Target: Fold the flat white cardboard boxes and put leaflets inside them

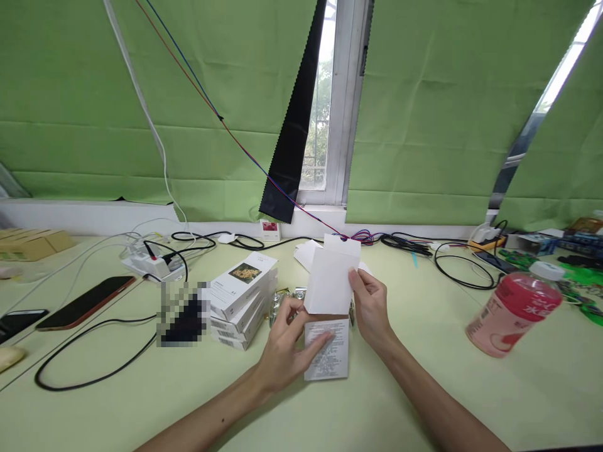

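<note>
A small white carton [332, 279] is upright in front of me, its top flap raised and a dark gap along its lower edge. My right hand [372, 301] pinches the carton's right side, thumb in front. Directly below the gap is a folded printed leaflet [326, 364]. My left hand [285, 345] is closed around the leaflet's left side, its thumb lying across the print and its curled fingers by the carton's lower left corner. Whether the leaflet reaches into the carton I cannot tell. Shiny metal parts [300, 292] show partly behind the carton and my left hand.
Left of my hands stands a stack of white boxes [242, 285], beside a pixelated dark patch. A phone [87, 302], a power strip [157, 269] and looping black cable lie farther left. A pink drink bottle [513, 311] stands right, near green circuit boards [577, 292].
</note>
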`<state>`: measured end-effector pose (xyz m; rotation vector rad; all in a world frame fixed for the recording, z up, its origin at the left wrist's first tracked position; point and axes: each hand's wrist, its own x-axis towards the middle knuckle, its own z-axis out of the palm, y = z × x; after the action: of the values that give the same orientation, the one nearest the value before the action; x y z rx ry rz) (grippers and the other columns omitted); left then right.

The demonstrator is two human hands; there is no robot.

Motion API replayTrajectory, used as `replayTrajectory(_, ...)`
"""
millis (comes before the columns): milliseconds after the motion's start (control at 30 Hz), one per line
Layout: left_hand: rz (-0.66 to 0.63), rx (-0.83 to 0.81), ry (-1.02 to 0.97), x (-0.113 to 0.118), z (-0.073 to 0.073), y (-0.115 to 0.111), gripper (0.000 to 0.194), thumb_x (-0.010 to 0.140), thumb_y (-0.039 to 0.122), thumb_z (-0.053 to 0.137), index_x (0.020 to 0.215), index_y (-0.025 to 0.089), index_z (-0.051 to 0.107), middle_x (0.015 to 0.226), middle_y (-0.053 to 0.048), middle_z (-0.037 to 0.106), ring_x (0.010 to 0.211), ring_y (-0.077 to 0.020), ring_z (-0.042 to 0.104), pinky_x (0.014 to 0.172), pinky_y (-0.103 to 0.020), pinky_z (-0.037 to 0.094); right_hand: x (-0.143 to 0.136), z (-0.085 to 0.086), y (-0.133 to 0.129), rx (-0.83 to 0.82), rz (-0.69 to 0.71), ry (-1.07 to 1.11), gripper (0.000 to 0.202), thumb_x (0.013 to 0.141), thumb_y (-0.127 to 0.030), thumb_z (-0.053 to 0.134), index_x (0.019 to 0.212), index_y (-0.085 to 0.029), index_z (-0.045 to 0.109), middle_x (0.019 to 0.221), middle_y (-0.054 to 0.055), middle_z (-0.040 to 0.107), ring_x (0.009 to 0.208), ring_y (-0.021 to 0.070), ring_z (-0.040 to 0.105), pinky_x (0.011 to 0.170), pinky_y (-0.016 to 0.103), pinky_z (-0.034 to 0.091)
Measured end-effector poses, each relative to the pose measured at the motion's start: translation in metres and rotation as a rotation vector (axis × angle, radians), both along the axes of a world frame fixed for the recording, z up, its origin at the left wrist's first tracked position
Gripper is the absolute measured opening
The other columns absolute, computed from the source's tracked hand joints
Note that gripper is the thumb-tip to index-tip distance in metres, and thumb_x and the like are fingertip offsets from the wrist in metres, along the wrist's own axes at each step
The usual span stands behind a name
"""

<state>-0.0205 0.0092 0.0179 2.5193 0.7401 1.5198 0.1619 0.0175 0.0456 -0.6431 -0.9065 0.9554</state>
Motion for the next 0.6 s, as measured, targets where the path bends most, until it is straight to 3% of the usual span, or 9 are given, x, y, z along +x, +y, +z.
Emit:
replayTrajectory(400, -0.01, 0.01, -0.14, 0.0017, -0.0023, 0.0011, 0.031, 0.082, 0.017, 0.078, 0.092, 0.021, 0.049, 0.09, -0.003, 0.051, 0.074, -0.0118, 0.052, 0.045, -0.016, 0.046, -0.0001, -0.0053, 0.0018, 0.025, -0.076, -0.086, 0.023, 0.085, -0.043, 0.075, 0.091, -0.02, 0.077, 0.082, 0.003, 0.074, 0.073, 0.0192, 0.065, 0.068, 0.03, 0.052)
replayTrajectory(600, 0.013, 0.007, -0.209, 0.0026, -0.0065, 0.0041, 0.046, 0.077, 0.024, 0.084, 0.102, 0.022, 0.046, 0.09, -0.002, 0.055, 0.074, -0.0127, 0.056, 0.043, -0.015, 0.046, -0.0005, -0.0035, -0.0016, 0.03, -0.135, -0.186, 0.024, 0.084, -0.044, 0.075, 0.084, -0.021, 0.076, 0.084, 0.004, 0.074, 0.079, 0.0219, 0.066, 0.07, 0.032, 0.052)
